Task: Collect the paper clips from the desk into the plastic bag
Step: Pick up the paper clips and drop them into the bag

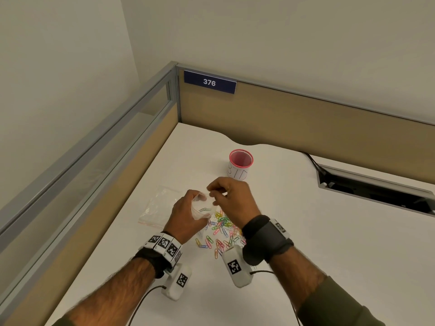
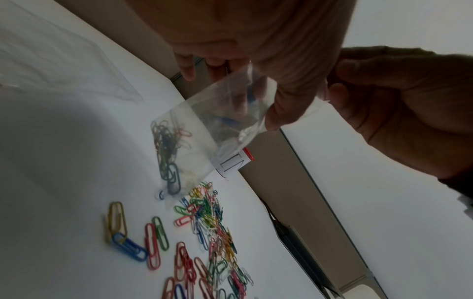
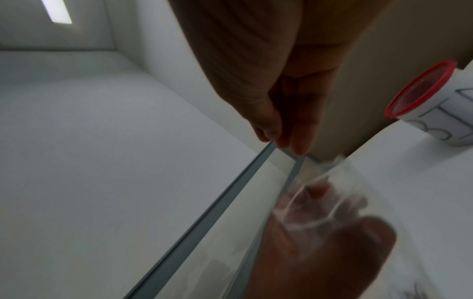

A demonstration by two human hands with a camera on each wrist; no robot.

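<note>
My left hand (image 1: 186, 215) grips a small clear plastic bag (image 1: 202, 211) by its mouth and holds it upright just above the desk. Several coloured clips (image 2: 169, 149) lie inside the bag (image 2: 217, 125). My right hand (image 1: 215, 195) hovers just above the bag mouth with thumb and fingertips (image 3: 284, 139) pinched together, and no clip shows between them. A heap of coloured paper clips (image 1: 223, 231) lies on the white desk under and between my wrists, spreading toward me (image 2: 210, 226). The right wrist view shows the bag rim (image 3: 320, 182) below the fingertips.
A pile of spare clear bags (image 1: 160, 205) lies left of my left hand. A pink-rimmed white cup (image 1: 241, 163) stands behind the hands. A cable slot (image 1: 376, 187) is cut into the desk at the right. Partition walls (image 1: 306, 118) close off the back and left.
</note>
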